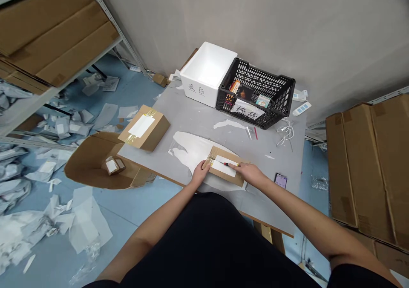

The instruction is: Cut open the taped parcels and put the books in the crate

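A small flat cardboard box (240,180) with a white label lies near the front of the grey table. My left hand (200,172) is closed on its left end, beside clear and yellowish tape. In my right hand (249,173), over the box's right part, is a slim pointed tool (226,164) with red and black on it. Its thin tip points left across the label; whether it touches the box, I cannot tell. Under the box spreads a torn white plastic mailer (188,145).
A taped carton (156,131) stands on the table's left. Behind are a white foam box (200,87) and a black plastic crate (277,105) with small packets. A phone (280,180) lies right. An open carton (92,168) stands left of the table, amid scattered wrappers (86,215).
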{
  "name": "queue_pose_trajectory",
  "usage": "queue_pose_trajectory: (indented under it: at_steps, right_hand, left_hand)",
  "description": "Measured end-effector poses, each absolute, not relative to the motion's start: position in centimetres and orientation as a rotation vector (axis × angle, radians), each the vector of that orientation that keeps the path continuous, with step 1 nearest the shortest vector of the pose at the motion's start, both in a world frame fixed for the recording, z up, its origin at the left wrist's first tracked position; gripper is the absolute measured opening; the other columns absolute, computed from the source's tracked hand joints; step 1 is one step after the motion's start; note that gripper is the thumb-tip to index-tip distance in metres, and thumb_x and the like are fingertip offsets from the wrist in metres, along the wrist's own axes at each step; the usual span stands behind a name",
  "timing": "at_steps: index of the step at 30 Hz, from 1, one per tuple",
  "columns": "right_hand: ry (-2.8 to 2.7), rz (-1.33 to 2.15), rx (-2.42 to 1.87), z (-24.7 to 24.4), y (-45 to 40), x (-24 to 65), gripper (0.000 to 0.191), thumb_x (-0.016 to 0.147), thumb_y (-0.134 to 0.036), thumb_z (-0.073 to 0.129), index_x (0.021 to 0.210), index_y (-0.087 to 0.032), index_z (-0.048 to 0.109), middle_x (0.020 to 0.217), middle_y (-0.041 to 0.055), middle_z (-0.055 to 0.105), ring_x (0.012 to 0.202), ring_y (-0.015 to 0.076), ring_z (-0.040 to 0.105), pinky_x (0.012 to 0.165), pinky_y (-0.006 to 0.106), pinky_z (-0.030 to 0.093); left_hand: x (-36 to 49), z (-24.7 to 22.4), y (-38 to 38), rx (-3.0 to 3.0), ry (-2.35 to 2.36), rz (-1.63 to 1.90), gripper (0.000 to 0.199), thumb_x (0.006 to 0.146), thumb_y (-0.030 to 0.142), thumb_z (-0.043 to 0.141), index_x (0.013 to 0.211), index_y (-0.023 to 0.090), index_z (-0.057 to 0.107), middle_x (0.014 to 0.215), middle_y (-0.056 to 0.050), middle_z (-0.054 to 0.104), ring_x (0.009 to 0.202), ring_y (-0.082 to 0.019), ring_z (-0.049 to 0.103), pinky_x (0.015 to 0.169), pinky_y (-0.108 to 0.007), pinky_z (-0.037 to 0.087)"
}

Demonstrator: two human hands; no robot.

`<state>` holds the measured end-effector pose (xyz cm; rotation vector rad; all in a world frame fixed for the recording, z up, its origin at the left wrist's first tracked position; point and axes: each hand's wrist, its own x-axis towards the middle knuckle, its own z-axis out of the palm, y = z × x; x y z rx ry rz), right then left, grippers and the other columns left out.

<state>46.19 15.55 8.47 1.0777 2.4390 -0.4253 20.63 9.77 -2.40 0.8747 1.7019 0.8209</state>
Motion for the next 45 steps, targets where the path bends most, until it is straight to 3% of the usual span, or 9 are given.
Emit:
queue_pose_trajectory:
  at_steps: [8,25,30,35,45]
  right_hand:
    - [2.447,-0.481,1.187,9.0,14.2,50.9,0.069,0.086,-0.004,0.041,0.144,-0.041,0.038,0.096,0.0037,0.066,0.078,0.0174,0.063,0.068,0.024,0.04]
    - [2.342,-0.367,1.244,9.8,10.0,59.2,0.076,0.085,-0.001,0.041,0.149,-0.039,0.028,0.093,0.0052,0.062,0.07,0.0159,0.061,0.06,0.024,0.036]
    - [2.347,-0.427,1.347,9.6,8.0,60.8,0.066,0.089,-0.008,0.042,0.148,-0.036,0.032,0.09,0.0044,0.062,0.07,0.0152,0.061,0.059,0.022,0.036]
    - [2.398,-0.496,1.466,9.4,7.3,59.6,0.055,0.096,-0.022,0.039,0.148,-0.038,0.032,0.094,0.0043,0.062,0.076,0.0163,0.062,0.061,0.022,0.037]
    - [2.532,-0.535,1.33,8.0,11.3,54.2,0.052,0.097,-0.023,0.04,0.147,-0.039,0.035,0.092,0.0038,0.064,0.075,0.0159,0.059,0.064,0.023,0.036]
  left_hand:
    - [20.6,-2.8,9.7,0.924,1.702,0.822,0.045,0.082,0.049,0.058,0.116,0.019,0.062,0.12,-0.009,0.066,0.114,-0.027,0.058,0.1,-0.037,0.042]
    - [21.1,-2.5,9.7,0.999,1.743,0.759,0.047,0.085,0.05,0.055,0.117,0.017,0.062,0.118,-0.01,0.066,0.112,-0.027,0.059,0.098,-0.037,0.043]
    - [21.1,-2.1,9.7,1.01,1.766,0.708,0.044,0.087,0.049,0.053,0.118,0.019,0.061,0.116,-0.008,0.067,0.11,-0.025,0.059,0.097,-0.035,0.044]
    - [21.2,-2.2,9.7,1.02,1.762,0.717,0.045,0.088,0.049,0.052,0.119,0.018,0.061,0.116,-0.009,0.067,0.109,-0.026,0.06,0.096,-0.036,0.044]
    - [21.0,-2.4,9.6,1.042,1.756,0.702,0.049,0.087,0.053,0.052,0.12,0.017,0.061,0.118,-0.01,0.067,0.112,-0.026,0.06,0.097,-0.038,0.044]
